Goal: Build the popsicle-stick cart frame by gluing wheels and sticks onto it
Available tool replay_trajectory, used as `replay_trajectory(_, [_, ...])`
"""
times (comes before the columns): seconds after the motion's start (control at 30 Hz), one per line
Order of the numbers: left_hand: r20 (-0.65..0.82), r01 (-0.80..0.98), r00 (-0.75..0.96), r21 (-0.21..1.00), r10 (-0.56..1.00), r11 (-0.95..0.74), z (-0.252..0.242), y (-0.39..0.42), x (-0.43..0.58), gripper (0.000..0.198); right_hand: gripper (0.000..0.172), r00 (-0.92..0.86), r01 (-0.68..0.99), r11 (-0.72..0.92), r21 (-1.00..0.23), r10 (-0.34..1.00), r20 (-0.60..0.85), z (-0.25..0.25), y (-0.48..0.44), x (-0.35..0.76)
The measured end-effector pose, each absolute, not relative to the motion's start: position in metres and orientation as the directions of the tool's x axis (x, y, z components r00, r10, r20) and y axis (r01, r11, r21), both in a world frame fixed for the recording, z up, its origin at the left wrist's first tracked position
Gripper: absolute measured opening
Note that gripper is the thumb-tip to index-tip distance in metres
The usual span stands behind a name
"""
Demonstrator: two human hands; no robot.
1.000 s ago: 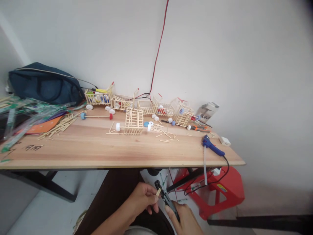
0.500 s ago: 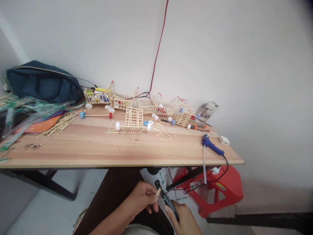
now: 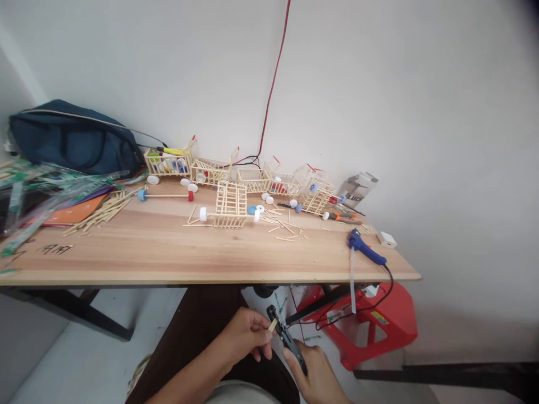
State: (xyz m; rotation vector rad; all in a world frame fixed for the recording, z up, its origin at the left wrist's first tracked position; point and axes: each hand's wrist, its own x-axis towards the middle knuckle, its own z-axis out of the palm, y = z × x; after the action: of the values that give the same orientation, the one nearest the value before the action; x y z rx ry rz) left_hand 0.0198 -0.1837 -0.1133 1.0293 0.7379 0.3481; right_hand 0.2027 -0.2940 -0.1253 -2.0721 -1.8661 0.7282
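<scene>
Below the table edge, above my lap, my left hand [image 3: 251,335] pinches short pale wooden sticks [image 3: 273,325] between thumb and fingers. My right hand [image 3: 315,367] is wrapped round the handles of dark pliers [image 3: 288,340], which slant up to the left. The sticks' upper ends lie against the jaws of the pliers; whether the jaws are closed on them is too small to tell. On the table above stands a small stick-built cart [image 3: 231,205] with white wheels. A loose stick axle [image 3: 168,196] with a blue and a red cap lies to its left.
Several more stick carts [image 3: 210,171] line the wall. A blue glue gun [image 3: 365,247] lies at the right, its cord hanging near a red stool [image 3: 381,331]. Loose sticks [image 3: 103,212], orange-handled pliers [image 3: 343,218], a small box [image 3: 357,188] and a dark blue bag [image 3: 76,137] lie about.
The view has shifted very slightly. Both hands keep nearly the same pose, with the sticks still at the jaws of the pliers.
</scene>
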Motion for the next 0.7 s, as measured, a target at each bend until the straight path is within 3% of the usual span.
replay_trajectory(0.17, [-0.391, 0.088, 0.686, 0.882, 0.613, 0.464, -0.115, -0.184, 0.02, 0.039, 0.065, 0.034, 0.82, -0.129, -0.558, 0.984, -0.177, -0.122, -0.289, 0.201])
replay_trajectory(0.43, [-0.349, 0.05, 0.718, 0.889, 0.602, 0.455, -0.122, -0.188, 0.02, 0.037, 0.056, 0.031, 0.859, -0.172, -0.481, 0.957, -0.288, -0.113, -0.287, 0.202])
replay_trajectory(0.7, [-0.317, 0.015, 0.687, 0.906, 0.654, 0.424, -0.12, -0.191, 0.023, 0.034, 0.059, 0.068, 0.851, -0.192, -0.489, 0.963, -0.259, -0.117, -0.286, 0.205])
